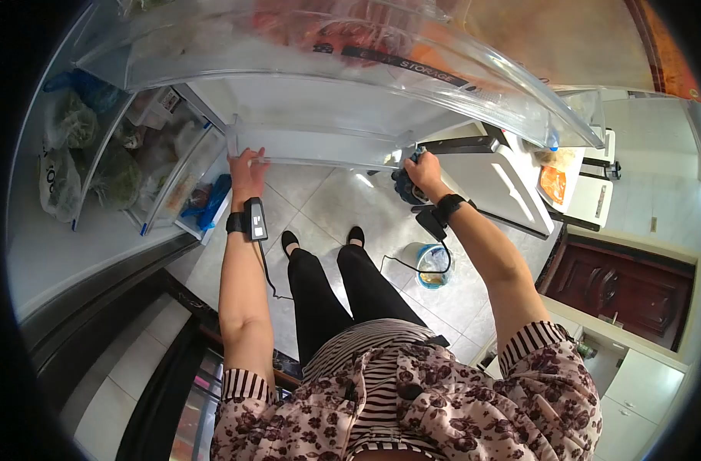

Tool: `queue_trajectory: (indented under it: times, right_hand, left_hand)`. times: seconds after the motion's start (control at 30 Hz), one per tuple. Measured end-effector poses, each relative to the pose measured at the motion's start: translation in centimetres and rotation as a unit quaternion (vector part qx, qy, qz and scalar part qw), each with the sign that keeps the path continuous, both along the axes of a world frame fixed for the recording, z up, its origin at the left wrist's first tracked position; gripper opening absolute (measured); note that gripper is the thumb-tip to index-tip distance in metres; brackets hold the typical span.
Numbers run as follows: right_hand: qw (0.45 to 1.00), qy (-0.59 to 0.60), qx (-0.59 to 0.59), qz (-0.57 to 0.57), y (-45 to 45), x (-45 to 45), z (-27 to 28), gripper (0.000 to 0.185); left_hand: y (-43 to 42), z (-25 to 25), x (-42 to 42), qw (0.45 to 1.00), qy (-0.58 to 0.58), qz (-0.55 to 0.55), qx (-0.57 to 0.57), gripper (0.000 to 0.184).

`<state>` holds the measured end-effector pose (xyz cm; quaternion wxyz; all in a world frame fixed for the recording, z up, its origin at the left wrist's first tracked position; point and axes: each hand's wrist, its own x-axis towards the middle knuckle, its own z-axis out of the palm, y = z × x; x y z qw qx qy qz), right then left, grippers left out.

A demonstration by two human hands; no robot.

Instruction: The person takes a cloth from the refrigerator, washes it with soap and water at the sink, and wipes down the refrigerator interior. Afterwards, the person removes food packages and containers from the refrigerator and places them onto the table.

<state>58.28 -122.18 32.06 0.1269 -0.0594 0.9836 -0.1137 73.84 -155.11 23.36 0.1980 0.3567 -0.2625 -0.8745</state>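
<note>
In the head view, a clear plastic fridge door bin point(323, 154) spans the space between my two hands. My left hand point(247, 173) grips its left end, the fingers curled over the rim. At the opposite end, my right hand point(425, 174) is closed around a dark blue-grey cloth point(406, 187), which hangs down below the fist. This hand is against or very near the bin's right corner; contact there is hard to make out. Above both hands is a larger clear bin point(350, 65) with bagged food in it and lettering that reads "STORAGE".
Fridge compartments point(108, 165) with bagged food stand open at left. White drawers point(492, 177) jut out at right, one holding an orange packet point(552, 184). A bucket point(431, 265) stands on the tiled floor point(319, 201) right of my feet. A dark red door point(623, 288) is farther right.
</note>
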Motion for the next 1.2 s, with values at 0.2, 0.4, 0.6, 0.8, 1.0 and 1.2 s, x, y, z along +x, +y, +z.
queue_trajectory:
  times: [0.2,0.4,0.6,0.8,1.0,1.2]
  right_hand:
    - [0.998,0.057,-0.03,0.006,0.0,0.7,-0.6,0.035]
    - [0.996,0.08,-0.002,0.034,0.3,0.9,-0.6,0.036]
    - [0.998,0.065,0.0,0.02,0.6,1.1,-1.0,0.038]
    - [0.998,0.051,-0.023,0.029,1.0,0.6,-1.0,0.04]
    - [0.999,-0.034,-0.013,0.021,0.6,0.2,0.5,0.049]
    - [0.984,-0.138,-0.072,-0.082,0.9,-0.2,-0.4,0.053]
  left_hand:
    - [-0.2,-1.4,0.5,0.991,0.026,-0.028,-0.127,0.069]
    - [0.3,1.0,0.2,1.0,0.007,0.016,0.008,0.07]
    - [0.1,1.1,0.1,1.0,-0.009,0.003,-0.011,0.069]
    - [-1.2,-0.4,0.6,0.972,-0.091,-0.012,-0.215,0.058]
    - [-6.0,1.4,-1.3,0.927,-0.216,-0.145,-0.27,0.067]
    - [-6.4,2.3,-1.6,0.942,-0.201,-0.216,-0.161,0.08]
